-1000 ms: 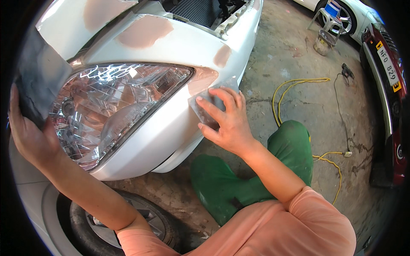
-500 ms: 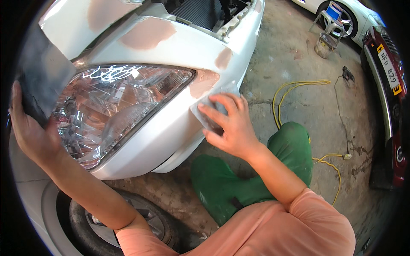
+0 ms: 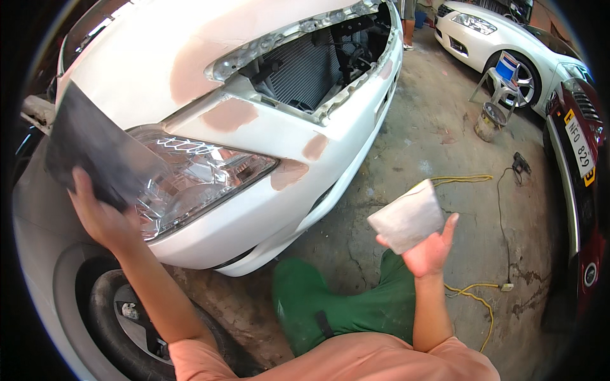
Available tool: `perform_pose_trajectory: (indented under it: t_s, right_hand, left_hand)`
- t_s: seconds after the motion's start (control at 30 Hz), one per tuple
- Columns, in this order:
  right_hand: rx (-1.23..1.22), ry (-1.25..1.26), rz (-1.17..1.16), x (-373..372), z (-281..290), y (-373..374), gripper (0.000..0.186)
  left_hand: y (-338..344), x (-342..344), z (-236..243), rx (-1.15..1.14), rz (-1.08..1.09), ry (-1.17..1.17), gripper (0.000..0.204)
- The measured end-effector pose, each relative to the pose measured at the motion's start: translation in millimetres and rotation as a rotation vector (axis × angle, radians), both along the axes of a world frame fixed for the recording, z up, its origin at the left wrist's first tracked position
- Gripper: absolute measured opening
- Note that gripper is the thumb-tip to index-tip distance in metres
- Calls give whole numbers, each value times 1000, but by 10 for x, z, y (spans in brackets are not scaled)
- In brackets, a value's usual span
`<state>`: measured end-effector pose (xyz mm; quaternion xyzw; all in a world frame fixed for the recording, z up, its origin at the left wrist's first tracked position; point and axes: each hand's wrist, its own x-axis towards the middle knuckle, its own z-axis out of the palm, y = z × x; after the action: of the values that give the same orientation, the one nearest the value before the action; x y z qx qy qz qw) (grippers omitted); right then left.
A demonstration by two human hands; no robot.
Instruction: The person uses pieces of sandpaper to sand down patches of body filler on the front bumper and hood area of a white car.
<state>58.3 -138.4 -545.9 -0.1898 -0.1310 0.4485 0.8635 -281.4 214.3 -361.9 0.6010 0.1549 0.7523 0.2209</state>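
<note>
Head view: dark sheet (image 3: 95, 143) is held by left hand (image 3: 105, 219) fingers, pale pad (image 3: 408, 217) by right hand (image 3: 427, 255) fingers; bucket (image 3: 487, 129) contents indistinct.

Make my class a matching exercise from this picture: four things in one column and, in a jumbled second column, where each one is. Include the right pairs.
Things
1. dark sheet
2. blue tub
3. pale sheet
4. yellow cord

Places
A. on the floor
B. in the right hand
C. in the left hand
D. on the stool

Pairs: 1-C, 2-D, 3-B, 4-A
</note>
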Motion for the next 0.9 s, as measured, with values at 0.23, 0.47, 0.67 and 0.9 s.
perform_pose_trajectory:
  t_s: [0.23, 0.47, 0.67, 0.9]
  right_hand:
    - [-110, -1626, -512, -33, 683, 121, 50]
    - [-42, -1991, -446, -37, 749, 202, 53]
    - [-396, -2195, -484, 570, 494, 261, 47]
    - [-301, -2363, -737, 244, 862, 293, 42]
  left_hand:
    - [-1689, 1579, -1027, -755, -899, -45, 38]
    - [-1950, 2078, -1073, -971, -857, -116, 35]
    - [-1898, 1870, -1049, -918, -824, -148, 34]
    - [-1849, 1618, -861, -475, -477, 431, 27]
